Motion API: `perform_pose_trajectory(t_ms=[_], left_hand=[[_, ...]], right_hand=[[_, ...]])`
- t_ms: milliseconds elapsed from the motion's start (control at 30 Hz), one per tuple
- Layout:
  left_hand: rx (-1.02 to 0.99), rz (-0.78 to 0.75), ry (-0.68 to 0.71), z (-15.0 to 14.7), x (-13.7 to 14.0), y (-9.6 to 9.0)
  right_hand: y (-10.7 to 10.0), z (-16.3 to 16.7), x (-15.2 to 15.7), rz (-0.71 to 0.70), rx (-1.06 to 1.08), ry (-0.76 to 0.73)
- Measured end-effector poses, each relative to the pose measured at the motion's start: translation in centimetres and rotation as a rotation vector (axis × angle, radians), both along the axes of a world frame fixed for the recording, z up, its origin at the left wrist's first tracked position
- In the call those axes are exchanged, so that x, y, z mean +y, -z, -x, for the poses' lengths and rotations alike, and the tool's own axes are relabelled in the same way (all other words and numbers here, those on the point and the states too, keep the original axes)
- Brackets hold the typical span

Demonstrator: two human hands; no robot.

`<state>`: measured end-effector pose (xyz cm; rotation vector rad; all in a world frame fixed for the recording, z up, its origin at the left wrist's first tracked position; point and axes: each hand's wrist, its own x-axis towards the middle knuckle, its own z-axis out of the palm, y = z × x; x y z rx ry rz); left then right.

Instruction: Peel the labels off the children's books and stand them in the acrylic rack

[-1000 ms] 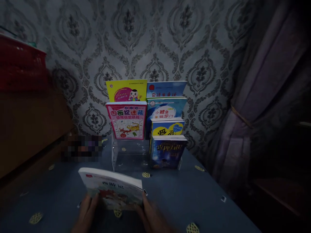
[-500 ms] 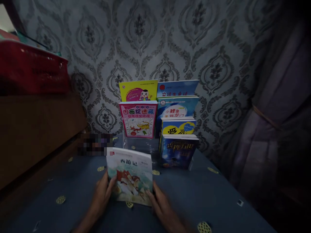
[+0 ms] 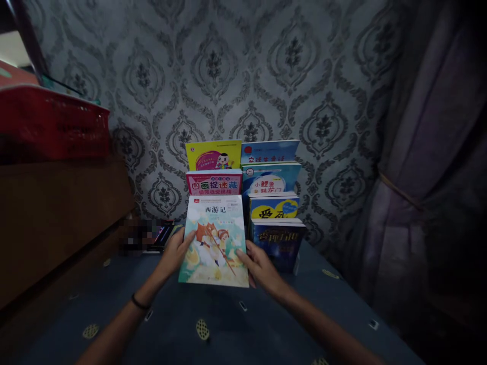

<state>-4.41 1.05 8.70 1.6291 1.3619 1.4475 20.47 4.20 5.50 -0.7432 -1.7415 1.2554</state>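
A picture-covered storybook (image 3: pixel 215 248) is held upright, its front cover facing me, a little above the table. My left hand (image 3: pixel 178 251) grips its left edge, thumb on the cover. At the right edge my right hand (image 3: pixel 262 266) closes the same way, thumb in front. Right behind the storybook stands a pink book (image 3: pixel 215 183), its lower part hidden, and a yellow book (image 3: pixel 213 154) rises behind that. To the right, a blue-purple book (image 3: pixel 277 247) is foremost in a second column, before a blue-and-yellow book (image 3: pixel 274 207), a light-blue book (image 3: pixel 285 175) and another blue book (image 3: pixel 279 149).
A dark patterned cloth covers the table (image 3: pixel 167 324). Several dark items, partly blurred, lie at its back left (image 3: pixel 160 237). A red basket (image 3: pixel 57 121) sits on a brown cabinet (image 3: pixel 61 213) at left. A tied curtain (image 3: pixel 407 228) hangs at right, and patterned wallpaper (image 3: pixel 251 76) closes the back.
Both hands have moved the storybook up and forward, toward the standing books. It now overlaps the lower part of the pink book. The view has also shifted slightly.
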Motion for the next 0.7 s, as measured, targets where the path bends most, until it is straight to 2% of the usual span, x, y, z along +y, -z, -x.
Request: perform_pose_trajectory(t_ms=[267, 367, 533, 700], left_hand=[[0.085, -0.139, -0.048, 0.7, 3.2, -4.1], [0.119, -0.163, -0.058, 1.2, 4.9, -6.2], [0.149, -0.202, -0.100, 1.9, 7.6, -9.6], [0.137, -0.335, -0.110, 1.7, 8.7, -11.1]], right_hand=[[-5.0, 0.3, 3.5, -0.232, -0.123, 0.073], [-7.7, 0.0, 4.7, -0.442, -0.261, 0.174], [-11.8, -0.1, 6.6, -0.558, -0.311, 0.306], [-13.8, 0.6, 7.5, -0.723, -0.383, 0.445]])
